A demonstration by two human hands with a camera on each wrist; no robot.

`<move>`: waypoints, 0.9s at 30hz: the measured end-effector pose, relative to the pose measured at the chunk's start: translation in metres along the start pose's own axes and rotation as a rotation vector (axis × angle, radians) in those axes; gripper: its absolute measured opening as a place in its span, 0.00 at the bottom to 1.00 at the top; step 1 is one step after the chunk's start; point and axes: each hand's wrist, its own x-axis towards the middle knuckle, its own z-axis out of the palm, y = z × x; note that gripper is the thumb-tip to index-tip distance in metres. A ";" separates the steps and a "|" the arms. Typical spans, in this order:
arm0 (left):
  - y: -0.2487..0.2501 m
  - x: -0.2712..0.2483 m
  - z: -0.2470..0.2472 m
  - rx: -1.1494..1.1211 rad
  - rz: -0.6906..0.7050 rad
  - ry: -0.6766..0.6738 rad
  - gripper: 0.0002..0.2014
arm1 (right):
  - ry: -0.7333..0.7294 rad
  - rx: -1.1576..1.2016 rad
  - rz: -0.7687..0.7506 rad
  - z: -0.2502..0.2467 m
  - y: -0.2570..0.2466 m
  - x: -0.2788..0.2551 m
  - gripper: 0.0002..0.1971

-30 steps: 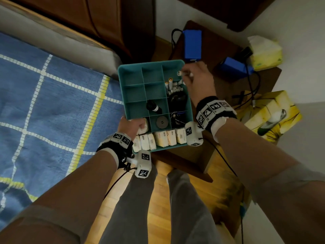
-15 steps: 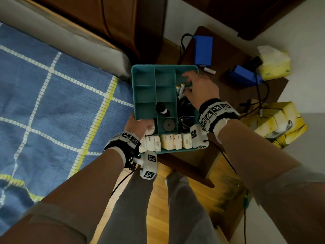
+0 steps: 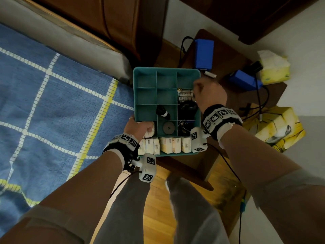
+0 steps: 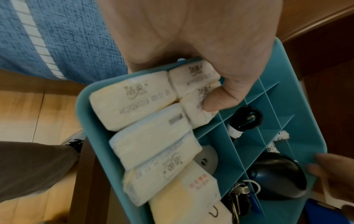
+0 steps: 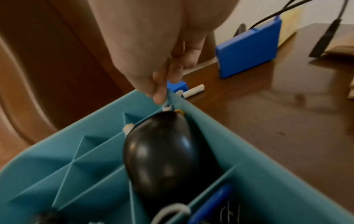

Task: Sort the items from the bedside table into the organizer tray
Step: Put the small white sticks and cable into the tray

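My left hand grips the near left edge of the teal organizer tray, which sits over the bedside table. Its thumb presses on the white tissue packs inside. Curled at the tray's right rim, my right hand pinches that rim beside the compartment of batteries. A black mouse, keys, a coiled black cable and a grey disc fill other compartments. One loose battery lies on the table just past the tray.
Two blue boxes with black cables lie on the table's far side. A yellow tissue box and yellow packs stand to the right. The bed's blue blanket borders the tray on the left.
My right hand came from the tray's far right corner, passed over the battery compartment and now sits at the right rim. The batteries now lie flat. My left hand keeps its grip.
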 end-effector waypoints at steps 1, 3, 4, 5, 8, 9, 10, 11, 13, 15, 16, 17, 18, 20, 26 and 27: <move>-0.001 0.002 -0.001 0.016 -0.007 0.006 0.25 | 0.060 0.063 0.054 -0.005 0.002 0.002 0.09; -0.004 0.007 -0.002 0.048 -0.010 0.024 0.26 | 0.123 0.175 0.150 -0.013 0.010 0.007 0.09; -0.004 0.009 -0.002 0.067 -0.008 0.038 0.25 | 0.125 0.197 0.187 -0.016 0.016 0.010 0.09; -0.004 0.011 -0.001 0.091 -0.007 0.049 0.25 | 0.099 0.190 0.208 -0.017 0.022 0.015 0.09; -0.003 0.011 0.000 0.138 -0.014 0.073 0.20 | -0.102 0.101 0.195 -0.017 0.036 0.028 0.17; -0.001 0.009 0.002 0.140 -0.023 0.088 0.18 | -0.183 0.056 0.182 -0.018 0.037 0.033 0.19; 0.001 0.005 0.003 0.146 -0.031 0.104 0.17 | -0.249 0.007 0.165 -0.017 0.038 0.035 0.21; 0.003 0.002 0.005 0.149 -0.043 0.118 0.17 | -0.287 -0.034 0.147 -0.015 0.041 0.038 0.23; 0.007 -0.003 0.009 0.138 -0.064 0.141 0.18 | -0.291 -0.078 0.105 -0.009 0.049 0.042 0.23; 0.007 -0.006 0.012 0.119 -0.081 0.176 0.20 | -0.284 -0.125 0.079 -0.001 0.057 0.047 0.20; 0.006 -0.008 0.015 0.118 -0.092 0.197 0.22 | -0.289 -0.152 0.066 0.003 0.061 0.048 0.18; 0.006 -0.010 0.017 0.109 -0.099 0.209 0.22 | -0.294 -0.182 0.059 0.005 0.064 0.049 0.15; 0.005 -0.011 0.019 0.093 -0.100 0.224 0.19 | -0.297 -0.205 0.056 0.007 0.068 0.050 0.13; 0.007 -0.013 0.023 0.050 -0.108 0.246 0.14 | -0.311 -0.215 0.075 0.007 0.071 0.053 0.12; 0.011 -0.021 0.040 -0.009 -0.133 0.284 0.21 | -0.108 0.302 0.150 -0.009 0.076 0.044 0.16; 0.012 -0.023 0.043 -0.012 -0.133 0.289 0.21 | -0.066 0.381 0.091 -0.014 0.075 0.043 0.16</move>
